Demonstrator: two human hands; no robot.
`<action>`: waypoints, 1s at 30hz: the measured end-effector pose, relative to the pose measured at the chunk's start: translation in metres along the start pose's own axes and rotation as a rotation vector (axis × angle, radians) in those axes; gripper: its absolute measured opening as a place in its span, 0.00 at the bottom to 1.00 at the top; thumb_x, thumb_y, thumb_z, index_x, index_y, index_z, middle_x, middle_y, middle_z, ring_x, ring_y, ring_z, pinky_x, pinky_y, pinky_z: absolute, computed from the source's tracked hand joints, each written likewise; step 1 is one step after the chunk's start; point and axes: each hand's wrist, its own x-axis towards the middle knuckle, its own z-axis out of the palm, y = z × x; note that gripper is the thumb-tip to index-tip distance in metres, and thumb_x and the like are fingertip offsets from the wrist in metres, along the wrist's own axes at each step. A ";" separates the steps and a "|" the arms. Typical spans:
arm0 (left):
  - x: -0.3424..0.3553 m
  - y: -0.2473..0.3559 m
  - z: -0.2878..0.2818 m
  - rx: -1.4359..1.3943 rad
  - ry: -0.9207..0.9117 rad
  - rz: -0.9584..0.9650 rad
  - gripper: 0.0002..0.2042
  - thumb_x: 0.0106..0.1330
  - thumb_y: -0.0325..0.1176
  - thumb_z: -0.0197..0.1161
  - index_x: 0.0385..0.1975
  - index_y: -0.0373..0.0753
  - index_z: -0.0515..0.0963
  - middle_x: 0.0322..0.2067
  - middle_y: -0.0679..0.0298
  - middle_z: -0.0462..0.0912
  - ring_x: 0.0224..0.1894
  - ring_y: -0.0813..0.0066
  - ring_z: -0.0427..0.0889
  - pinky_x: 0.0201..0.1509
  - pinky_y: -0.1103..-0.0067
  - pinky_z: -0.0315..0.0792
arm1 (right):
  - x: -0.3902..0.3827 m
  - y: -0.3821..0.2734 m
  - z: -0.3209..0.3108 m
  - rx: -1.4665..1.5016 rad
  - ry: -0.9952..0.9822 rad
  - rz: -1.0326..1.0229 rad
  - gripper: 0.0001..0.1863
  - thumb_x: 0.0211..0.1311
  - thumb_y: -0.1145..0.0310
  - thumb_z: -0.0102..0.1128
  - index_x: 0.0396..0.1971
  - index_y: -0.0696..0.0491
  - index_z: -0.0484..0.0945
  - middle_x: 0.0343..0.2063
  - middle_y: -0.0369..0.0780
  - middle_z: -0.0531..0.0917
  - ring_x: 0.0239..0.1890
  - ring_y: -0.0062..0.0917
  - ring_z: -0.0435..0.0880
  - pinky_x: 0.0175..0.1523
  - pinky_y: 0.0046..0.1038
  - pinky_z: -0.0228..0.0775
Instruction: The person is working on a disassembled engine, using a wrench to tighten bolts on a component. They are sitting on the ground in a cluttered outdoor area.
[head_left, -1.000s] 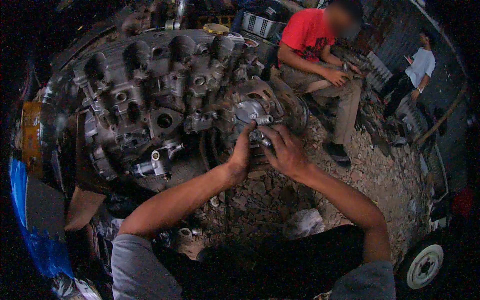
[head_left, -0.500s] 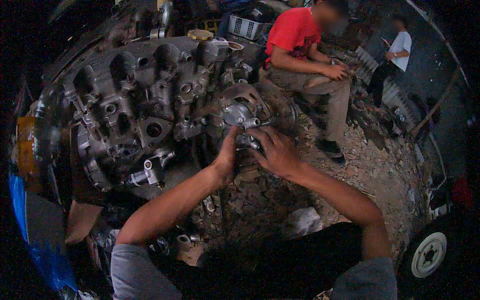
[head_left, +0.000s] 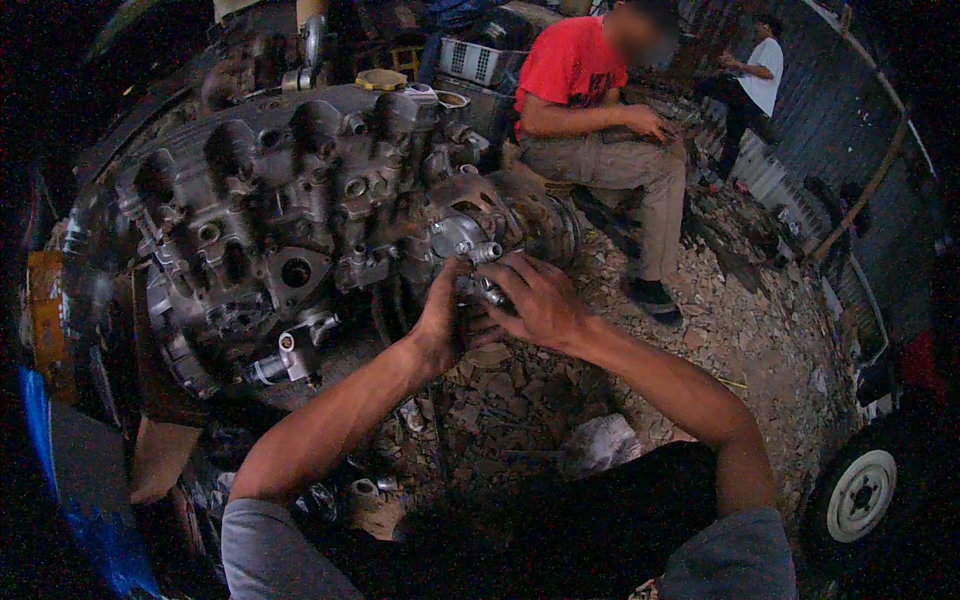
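I record a dull grey cast-metal engine block (head_left: 285, 185), a brighter silver rounded metal housing (head_left: 453, 235) and a yellow round cap (head_left: 381, 79).

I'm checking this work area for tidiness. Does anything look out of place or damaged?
A crumpled pale wrap lies on the rubble low in view, and a small metal part, low and left of centre, appears loose, apart from the engine. Both look stray. No spill or damage stands out, though shadows hide much.
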 end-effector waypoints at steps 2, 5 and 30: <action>0.000 0.000 0.001 -0.013 -0.010 0.007 0.38 0.59 0.70 0.36 0.56 0.44 0.65 0.46 0.60 0.75 0.42 0.65 0.75 0.46 0.65 0.73 | 0.001 0.001 0.000 0.005 0.004 -0.011 0.23 0.48 0.67 0.65 0.45 0.54 0.70 0.36 0.47 0.74 0.35 0.42 0.78 0.38 0.38 0.74; -0.004 0.003 0.005 -0.024 0.035 -0.015 0.37 0.59 0.70 0.36 0.56 0.44 0.66 0.45 0.59 0.75 0.42 0.65 0.75 0.46 0.65 0.73 | 0.001 0.001 0.001 0.006 -0.008 -0.018 0.23 0.48 0.67 0.65 0.45 0.54 0.70 0.36 0.47 0.74 0.34 0.42 0.78 0.38 0.38 0.74; -0.002 -0.002 -0.001 -0.025 -0.139 0.053 0.32 0.63 0.65 0.37 0.56 0.48 0.64 0.47 0.64 0.74 0.43 0.71 0.75 0.51 0.68 0.69 | -0.021 -0.001 -0.008 0.231 0.052 0.259 0.34 0.48 0.59 0.71 0.53 0.53 0.65 0.40 0.40 0.76 0.37 0.28 0.78 0.42 0.29 0.72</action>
